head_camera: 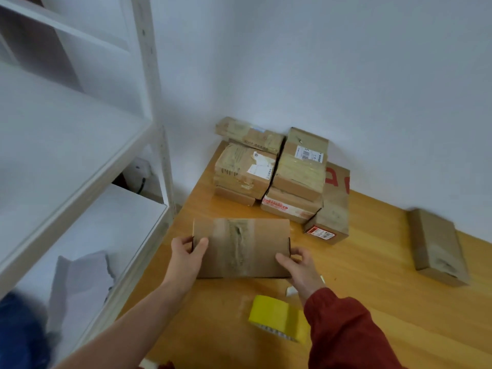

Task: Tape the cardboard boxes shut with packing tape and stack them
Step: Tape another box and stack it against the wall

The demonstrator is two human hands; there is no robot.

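Nearest to the camera, a roll of yellow packing tape is seen on the wooden table, on the near side of the cardboard box and a little to its right. Part of the roll is covered by the red sleeve of the right arm. Between the roll and the box a small white scrap is seen; what it is cannot be told.

The cardboard box is held at both ends. Its left end is gripped by the left hand: the thumb is laid on the top face and the other fingers are curled round the end. Its right end is gripped by the right hand in the same way, with the thumb on top and the fingers bent round the edge. A wide strip of wrinkled tape is seen across the middle of the top face. Whether the box is resting on the table or is lifted a little cannot be told.

To the left of the box a white shelf unit is placed, and on its lower shelf a grey sheet is seen, blurred. Well to the right of the box a single box is lying flat on the table. Behind the box, against the white wall, a stack of boxes is piled, with tape and labels on them.
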